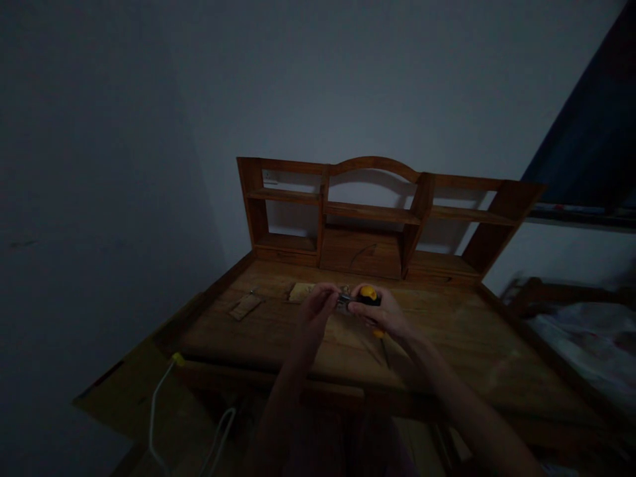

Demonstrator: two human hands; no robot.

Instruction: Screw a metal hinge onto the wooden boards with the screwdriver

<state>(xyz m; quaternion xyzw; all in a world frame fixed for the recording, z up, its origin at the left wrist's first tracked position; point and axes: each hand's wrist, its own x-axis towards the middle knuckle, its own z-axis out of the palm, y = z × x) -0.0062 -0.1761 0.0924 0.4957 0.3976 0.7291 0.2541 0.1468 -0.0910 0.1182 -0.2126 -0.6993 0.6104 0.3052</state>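
Yellow-black tool point(368, 293): in right hand point(384, 313), fingers wrapped round it. Metal piece point(344, 299): between the hands, left hand point(318, 305) pinching its end; details too dim. Screwdriver point(379, 334): just below right hand. Desk point(457, 331): beneath both. Shelf point(370, 212): beyond them.

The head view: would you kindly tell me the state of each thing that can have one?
Left hand: fingers pinched at the dark part
Right hand: closed around the yellow-black tool
Yellow-handled tool: shaft toward the desk's near edge
Flat piece: lying on the desk
Cord: slack, curved
Shelf unit: upright, open-fronted
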